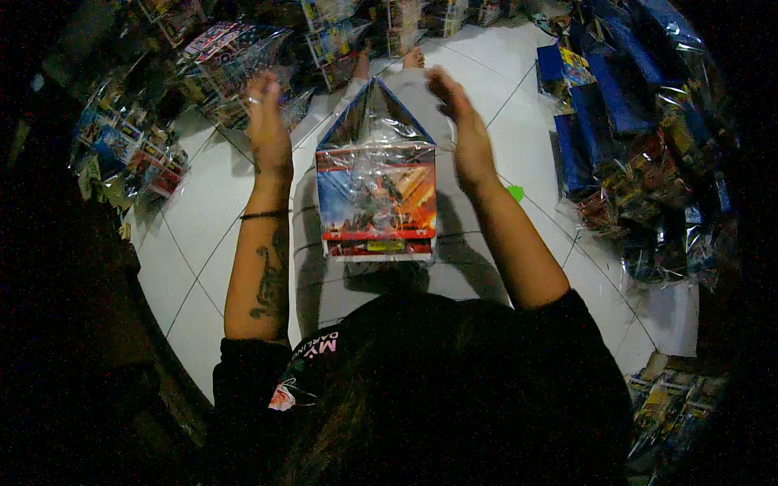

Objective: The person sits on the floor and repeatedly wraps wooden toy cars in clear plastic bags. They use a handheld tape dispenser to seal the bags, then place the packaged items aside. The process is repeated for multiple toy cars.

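So what I've got in the middle of my feed is a box with a pointed, blue-edged top [377, 202], wrapped in shiny clear plastic. The picture on its face runs blue on one side and fiery orange on the other, with a red band along the bottom. It's over the lap, between the legs of the light trousers [306, 243]; I can't tell from here whether it rests on fabric or on the floor.

Neither hand has hold of it. My wearer's left hand [269, 121] is up beside the box, empty and a bit blurry, fingers extended. The right hand [463, 134] mirrors it on the other side, also empty and loose, well off the plastic.

Further out, I see a dark bracelet [265, 215] on the left wrist, a black shirt [470, 389] and white floor tiles [190, 259]. Plastic-wrapped packs [121, 150] crowd the left, and a heap of blue boxes [612, 93] covers the right. A little green patch [515, 193] shows near the right wrist.
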Motion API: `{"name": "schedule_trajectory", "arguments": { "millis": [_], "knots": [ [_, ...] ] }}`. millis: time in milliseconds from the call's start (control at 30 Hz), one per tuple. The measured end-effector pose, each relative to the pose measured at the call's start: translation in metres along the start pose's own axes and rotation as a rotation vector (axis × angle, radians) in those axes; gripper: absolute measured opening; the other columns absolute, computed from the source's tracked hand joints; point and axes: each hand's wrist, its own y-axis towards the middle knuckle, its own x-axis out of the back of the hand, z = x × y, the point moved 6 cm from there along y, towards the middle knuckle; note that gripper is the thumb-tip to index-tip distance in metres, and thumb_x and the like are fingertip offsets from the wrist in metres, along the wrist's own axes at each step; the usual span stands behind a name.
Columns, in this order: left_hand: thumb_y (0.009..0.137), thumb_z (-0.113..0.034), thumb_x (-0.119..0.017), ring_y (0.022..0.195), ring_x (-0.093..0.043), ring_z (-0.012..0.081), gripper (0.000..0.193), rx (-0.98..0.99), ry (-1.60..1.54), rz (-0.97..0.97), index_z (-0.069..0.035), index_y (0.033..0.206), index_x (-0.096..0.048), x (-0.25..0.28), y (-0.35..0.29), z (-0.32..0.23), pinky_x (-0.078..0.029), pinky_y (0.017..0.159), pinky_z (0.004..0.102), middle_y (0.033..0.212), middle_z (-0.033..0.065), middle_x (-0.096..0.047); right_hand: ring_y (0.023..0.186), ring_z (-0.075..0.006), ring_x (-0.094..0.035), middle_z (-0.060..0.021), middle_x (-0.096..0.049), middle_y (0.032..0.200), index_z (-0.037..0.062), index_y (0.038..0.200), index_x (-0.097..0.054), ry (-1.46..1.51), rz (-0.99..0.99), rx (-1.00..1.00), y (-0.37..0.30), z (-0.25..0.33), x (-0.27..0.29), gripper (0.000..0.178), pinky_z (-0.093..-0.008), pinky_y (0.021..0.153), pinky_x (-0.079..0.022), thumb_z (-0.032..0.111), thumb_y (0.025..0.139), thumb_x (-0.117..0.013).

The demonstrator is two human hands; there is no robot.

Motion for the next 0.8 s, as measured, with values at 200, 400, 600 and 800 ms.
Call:
{"name": "schedule_trajectory", "arguments": {
  "millis": [200, 400, 600, 800],
  "knots": [
    [0.088, -0.064, -0.032, 0.128, -0.025, 0.0301, 0.078, 0.223, -0.66, -0.324, -0.001, 0.133, -0.02, -0.041, -0.041, 0.114, -0.018, 0.108, 0.0372, 0.139, 0.0205, -0.022, 0.083, -0.021, -0.059, -0.0102, -0.062, 0.1, 0.0049, 0.112, -0.055, 0.547, 0.032, -0.874, -0.049, -0.049, -0.068, 0.061, -0.0332, 0.075, -0.048, 0.058, 0.085, -0.045],
    [0.086, -0.064, -0.036, 0.139, -0.008, 0.031, 0.093, -0.083, -0.506, -0.485, 0.0, 0.144, 0.0, -0.043, -0.065, 0.096, -0.01, 0.112, 0.0398, 0.151, 0.0195, -0.004, 0.114, -0.0222, -0.048, -0.0124, -0.05, 0.127, 0.0079, 0.132, -0.044, 0.716, 0.138, -0.734, -0.007, -0.031, -0.032, 0.071, -0.0363, 0.099, -0.035, 0.062, 0.087, -0.034],
    [0.081, -0.056, -0.051, 0.14, 0.0, 0.0351, 0.092, -0.139, -0.16, -0.197, -0.005, 0.145, -0.009, -0.086, -0.072, 0.091, -0.005, 0.112, 0.0469, 0.152, 0.016, -0.001, 0.122, -0.0208, -0.043, -0.011, -0.044, 0.136, 0.0108, 0.139, -0.038, -0.212, 0.766, -0.422, 0.085, -0.015, -0.084, 0.064, -0.0342, 0.103, -0.032, 0.055, 0.092, -0.033],
    [0.085, -0.042, -0.056, 0.14, 0.0, 0.0332, 0.073, -0.184, 0.084, 0.016, -0.009, 0.143, -0.026, -0.176, -0.078, 0.119, -0.004, 0.11, 0.0545, 0.153, 0.0126, -0.006, 0.126, -0.0194, -0.037, -0.006, -0.04, 0.139, 0.0074, 0.136, -0.04, -0.283, 1.552, -0.443, 0.065, -0.104, -0.177, 0.054, -0.0296, 0.107, -0.024, 0.044, 0.098, -0.028]
  ]
}}
